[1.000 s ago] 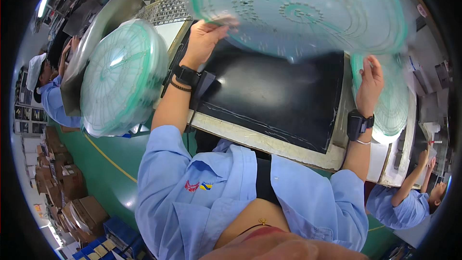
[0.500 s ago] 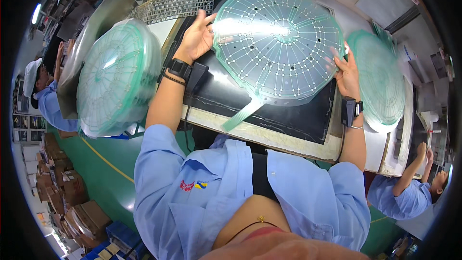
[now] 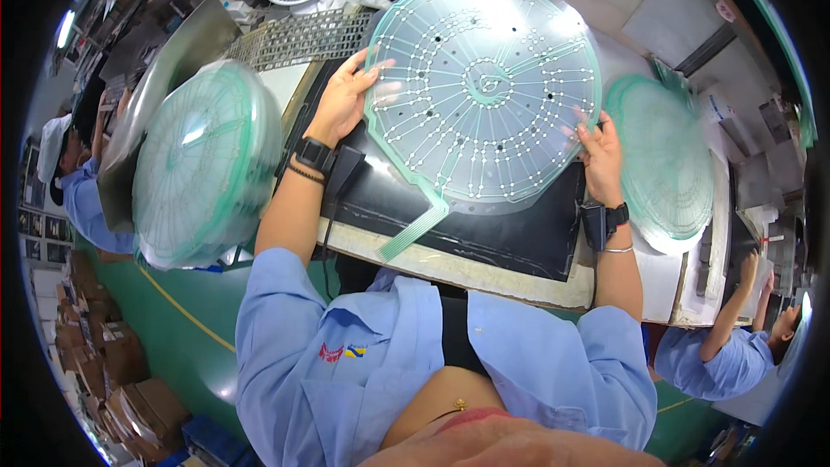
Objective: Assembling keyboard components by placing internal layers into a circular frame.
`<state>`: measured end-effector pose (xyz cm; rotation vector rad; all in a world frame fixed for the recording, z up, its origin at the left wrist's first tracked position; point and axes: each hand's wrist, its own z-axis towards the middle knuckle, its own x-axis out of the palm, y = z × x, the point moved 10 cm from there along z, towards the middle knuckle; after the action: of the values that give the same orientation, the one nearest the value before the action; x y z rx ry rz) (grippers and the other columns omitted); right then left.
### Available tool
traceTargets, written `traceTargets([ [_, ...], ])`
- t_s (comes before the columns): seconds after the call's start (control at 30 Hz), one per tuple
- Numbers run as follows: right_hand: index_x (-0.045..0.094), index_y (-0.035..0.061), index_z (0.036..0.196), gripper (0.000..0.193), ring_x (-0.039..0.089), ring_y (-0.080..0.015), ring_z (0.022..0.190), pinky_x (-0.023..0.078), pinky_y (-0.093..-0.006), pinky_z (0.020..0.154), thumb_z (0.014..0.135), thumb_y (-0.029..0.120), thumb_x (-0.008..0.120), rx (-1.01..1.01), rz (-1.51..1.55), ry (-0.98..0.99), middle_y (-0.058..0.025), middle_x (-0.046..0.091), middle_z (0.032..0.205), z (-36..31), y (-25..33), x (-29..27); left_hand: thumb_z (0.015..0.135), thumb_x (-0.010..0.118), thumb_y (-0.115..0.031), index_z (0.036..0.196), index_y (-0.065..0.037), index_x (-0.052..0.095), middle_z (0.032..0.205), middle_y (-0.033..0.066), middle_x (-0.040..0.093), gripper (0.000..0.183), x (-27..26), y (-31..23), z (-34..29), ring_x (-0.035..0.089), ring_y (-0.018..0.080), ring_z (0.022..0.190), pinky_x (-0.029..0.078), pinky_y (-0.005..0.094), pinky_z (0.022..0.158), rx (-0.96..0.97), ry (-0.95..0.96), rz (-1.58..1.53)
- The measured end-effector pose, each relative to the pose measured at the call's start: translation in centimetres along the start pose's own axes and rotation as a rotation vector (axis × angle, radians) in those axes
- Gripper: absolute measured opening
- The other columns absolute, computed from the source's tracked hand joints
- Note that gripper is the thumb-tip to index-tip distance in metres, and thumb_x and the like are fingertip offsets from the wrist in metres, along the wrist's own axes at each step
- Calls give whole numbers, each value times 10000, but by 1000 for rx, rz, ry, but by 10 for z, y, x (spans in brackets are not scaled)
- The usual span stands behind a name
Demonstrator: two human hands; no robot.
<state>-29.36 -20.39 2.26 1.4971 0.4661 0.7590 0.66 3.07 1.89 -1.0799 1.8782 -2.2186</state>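
Round clear film sheet, green-edged, printed with white radial traces and dots. I hold it flat over the black mat, my grips on its rim at 9 and 3 o'clock. Green ribbon tail hangs off at 7 o'clock.
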Motion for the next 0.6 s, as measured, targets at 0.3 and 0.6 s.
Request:
traceTargets([
  [0.3, 388, 41, 1126, 277, 629, -174, 873, 538, -262, 658, 892, 80, 533, -32, 53, 29, -107, 592, 1120, -3, 6, 4, 910, 467, -52, 1338, -69, 324, 1254, 166, 486, 451, -5, -5, 1, 628, 272, 918, 546, 390, 755, 41, -29, 19],
  [0.6, 357, 44, 1172, 307, 643, -230, 851, 552, -300, 622, 936, 211, 462, -37, 105, 32, -160, 575, 1142, -12, 17, 10, 915, 454, -45, 1342, -96, 319, 1261, 162, 482, 450, -13, 0, 3, 627, 251, 925, 555, 365, 741, 27, -49, 26],
])
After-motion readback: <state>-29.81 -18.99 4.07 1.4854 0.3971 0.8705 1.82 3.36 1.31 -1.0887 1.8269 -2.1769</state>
